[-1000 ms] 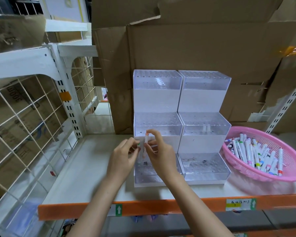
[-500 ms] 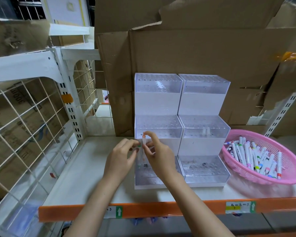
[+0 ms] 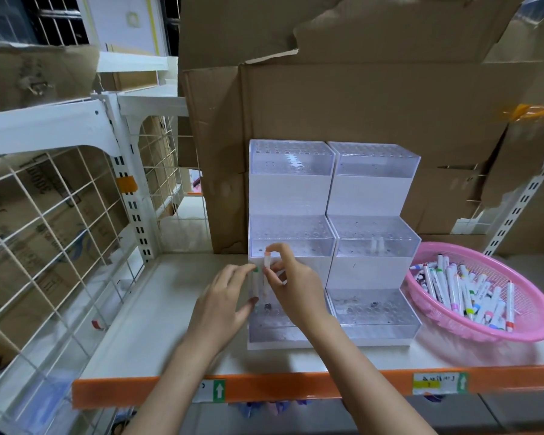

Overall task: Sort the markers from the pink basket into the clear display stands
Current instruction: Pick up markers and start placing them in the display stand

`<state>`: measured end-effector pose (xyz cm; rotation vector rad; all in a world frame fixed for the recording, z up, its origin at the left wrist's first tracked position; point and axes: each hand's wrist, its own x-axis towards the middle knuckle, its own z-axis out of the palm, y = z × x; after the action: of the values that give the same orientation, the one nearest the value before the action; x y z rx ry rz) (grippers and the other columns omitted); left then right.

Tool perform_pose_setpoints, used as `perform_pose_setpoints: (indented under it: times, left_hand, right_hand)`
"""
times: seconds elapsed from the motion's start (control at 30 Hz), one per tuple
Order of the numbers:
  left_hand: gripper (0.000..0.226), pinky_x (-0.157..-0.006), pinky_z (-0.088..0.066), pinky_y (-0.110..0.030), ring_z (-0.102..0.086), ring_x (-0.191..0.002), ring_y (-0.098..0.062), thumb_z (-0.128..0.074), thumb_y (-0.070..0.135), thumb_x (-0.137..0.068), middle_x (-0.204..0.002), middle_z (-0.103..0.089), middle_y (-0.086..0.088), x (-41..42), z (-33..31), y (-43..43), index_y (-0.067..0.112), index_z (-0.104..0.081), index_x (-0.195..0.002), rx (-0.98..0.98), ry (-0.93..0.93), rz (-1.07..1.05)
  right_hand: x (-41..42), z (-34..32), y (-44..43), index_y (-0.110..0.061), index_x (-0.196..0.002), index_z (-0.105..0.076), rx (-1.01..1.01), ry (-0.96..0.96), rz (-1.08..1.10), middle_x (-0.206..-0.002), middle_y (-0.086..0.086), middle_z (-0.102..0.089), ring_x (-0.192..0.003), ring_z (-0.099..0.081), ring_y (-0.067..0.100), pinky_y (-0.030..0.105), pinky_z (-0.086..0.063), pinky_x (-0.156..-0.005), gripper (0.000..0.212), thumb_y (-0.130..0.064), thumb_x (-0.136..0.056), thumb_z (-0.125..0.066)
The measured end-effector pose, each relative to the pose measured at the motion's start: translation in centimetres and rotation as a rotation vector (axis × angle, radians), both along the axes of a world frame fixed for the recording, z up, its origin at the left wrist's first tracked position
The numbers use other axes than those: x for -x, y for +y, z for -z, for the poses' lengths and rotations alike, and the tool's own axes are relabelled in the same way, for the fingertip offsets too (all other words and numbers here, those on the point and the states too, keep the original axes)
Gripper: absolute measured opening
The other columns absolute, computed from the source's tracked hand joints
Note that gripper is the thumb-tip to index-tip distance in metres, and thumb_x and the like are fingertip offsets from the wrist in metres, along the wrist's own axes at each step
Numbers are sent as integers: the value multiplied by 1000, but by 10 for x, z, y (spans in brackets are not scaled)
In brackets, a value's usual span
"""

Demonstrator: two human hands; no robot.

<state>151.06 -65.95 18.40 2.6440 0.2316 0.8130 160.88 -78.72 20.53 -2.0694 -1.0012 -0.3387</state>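
Two clear three-tier display stands sit side by side on the shelf, the left stand [image 3: 291, 237] and the right stand [image 3: 372, 240]. My left hand [image 3: 222, 304] holds a white marker with a green cap [image 3: 255, 279] upright over the left stand's bottom tier. My right hand [image 3: 292, 282] pinches a second white marker [image 3: 267, 262] upright right beside it, also over that tier. The lower ends of both markers are partly hidden by my fingers. The pink basket [image 3: 515, 328] at the right holds several markers [image 3: 462, 290]. Two white markers [image 3: 377, 244] stand in the right stand's middle tier.
The white shelf [image 3: 145, 324] has an orange front edge [image 3: 296, 387]. Brown cardboard boxes [image 3: 358, 105] rise behind the stands. A white wire grid panel [image 3: 54, 230] closes the left side. A slotted white upright [image 3: 515, 211] stands behind the basket.
Both hands have lowered the two markers slightly toward the left stand's bottom tier. The green-capped marker now shows clearly in my left hand.
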Motion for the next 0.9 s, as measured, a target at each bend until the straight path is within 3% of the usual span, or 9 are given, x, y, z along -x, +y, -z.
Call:
perform_pose_setpoints:
  times: [0.13,0.27,0.37,0.5,0.9]
  left_hand:
    - [67,-78,-48,-30,-56,-105,-19,-75,32,-76,-122,-51,4,2,3,0,26,-44,-135,-83,42,-19]
    - [74,-84,-48,-34,-56,-109,-21,-75,35,-73,-126,-49,1,4,4,2,27,-39,-137,-141,66,-24]
    - [78,-87,-48,-35,-56,-110,-23,-77,35,-72,-129,-49,-1,6,4,2,27,-37,-138,-154,59,-20]
    - [79,-88,-48,-36,-56,-112,-23,-78,36,-70,-129,-49,-2,5,3,2,25,-38,-138,-181,59,-22]
    - [76,-95,-43,-36,-51,-119,-23,-74,39,-72,-132,-47,-2,5,2,3,26,-38,-138,-192,93,-35]
  right_hand:
    - [-1,2,1,-38,-105,-34,14,10,-15,-77,-14,-61,-70,-62,16,35,-51,-60,31,-25,-93,-60]
    - [-2,13,0,-35,-107,-38,76,-24,-26,-79,-4,-68,-70,-63,22,38,-52,-59,18,-33,-96,-52]
    - [1,18,-1,-33,-107,-43,41,-59,-11,-81,-8,-67,-69,-61,18,37,-51,-56,13,-33,-97,-51]
    - [2,16,0,-29,-105,-50,11,-93,12,-88,-10,-66,-67,-60,14,34,-49,-54,10,-29,-95,-53]
    - [-3,14,2,-21,-92,-52,43,-93,24,-80,-9,-62,-66,-58,15,36,-50,-54,12,-25,-89,-63]
